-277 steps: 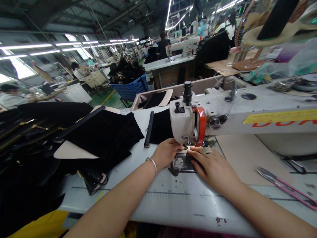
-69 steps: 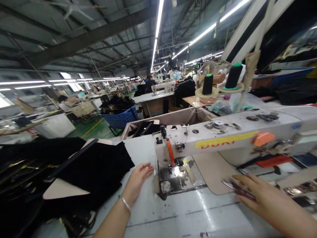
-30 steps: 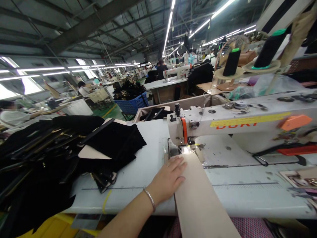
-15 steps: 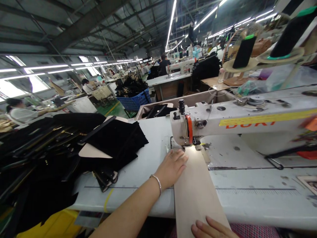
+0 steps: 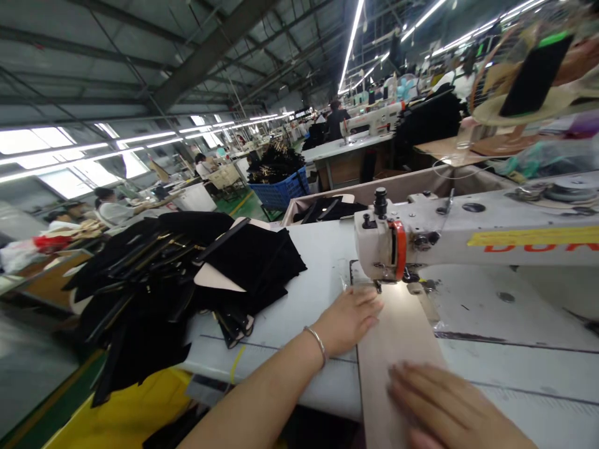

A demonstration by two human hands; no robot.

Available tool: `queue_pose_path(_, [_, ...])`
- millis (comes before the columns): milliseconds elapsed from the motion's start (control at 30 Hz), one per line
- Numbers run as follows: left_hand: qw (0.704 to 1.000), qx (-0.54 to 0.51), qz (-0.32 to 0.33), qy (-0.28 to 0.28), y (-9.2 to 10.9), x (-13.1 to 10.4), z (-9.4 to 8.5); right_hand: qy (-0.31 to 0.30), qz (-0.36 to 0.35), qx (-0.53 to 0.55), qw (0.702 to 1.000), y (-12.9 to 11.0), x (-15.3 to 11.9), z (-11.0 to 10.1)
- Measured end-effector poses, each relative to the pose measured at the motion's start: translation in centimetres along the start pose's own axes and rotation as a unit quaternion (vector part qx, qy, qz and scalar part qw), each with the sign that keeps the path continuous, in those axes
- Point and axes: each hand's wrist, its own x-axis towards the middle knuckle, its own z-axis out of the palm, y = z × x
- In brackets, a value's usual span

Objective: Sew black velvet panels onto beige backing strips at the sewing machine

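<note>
A long pale beige strip of material (image 5: 386,337) runs from the front table edge up under the head of a white sewing machine (image 5: 377,246). My left hand (image 5: 349,321), with a bangle at the wrist, lies flat on the strip's left edge, close to the presser foot. Its fingers are stretched toward the needle area, which glows under a small lamp. Nearer to me, my right hand (image 5: 437,399) rests over the strip's lower part with its fingers extended and slightly smeared by motion. The strip's far end is hidden beneath the machine head.
A heap of black fabric pieces with zips (image 5: 154,274) covers the table's left side. Behind the machine stands a bin (image 5: 292,209) with black pieces, and a blue crate (image 5: 281,187) beyond. A black thread cone (image 5: 536,75) is at upper right. Other people sit farther off.
The view has turned left, so everything sits farther right. My right hand has moved up along the strip and more of it shows. My left hand stays by the presser foot.
</note>
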Motion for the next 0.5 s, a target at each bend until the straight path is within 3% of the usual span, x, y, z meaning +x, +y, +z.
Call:
queue_pose_path(100, [0.995, 0.071, -0.070, 0.014, -3.0, -3.1, -4.2, -0.036, 0.076, -0.077, 0.994, 3.1, 1.9, 1.4])
queue_pose_path(233, [0.945, 0.229, -0.227, 0.053, -7.6, -9.2, -9.3, -0.045, 0.101, -0.066, 0.992, 4.9, 2.2, 3.5])
queue_pose_path(367, [0.922, 0.286, -0.259, 0.030, -10.1, -12.9, -10.5, -0.032, 0.112, -0.054, 0.992, 5.0, 1.4, 4.2])
queue_pose_path(500, [0.917, 0.294, -0.260, 0.064, -10.5, -13.1, -12.2, -0.042, 0.115, -0.046, 0.991, 5.0, 1.2, 4.0])
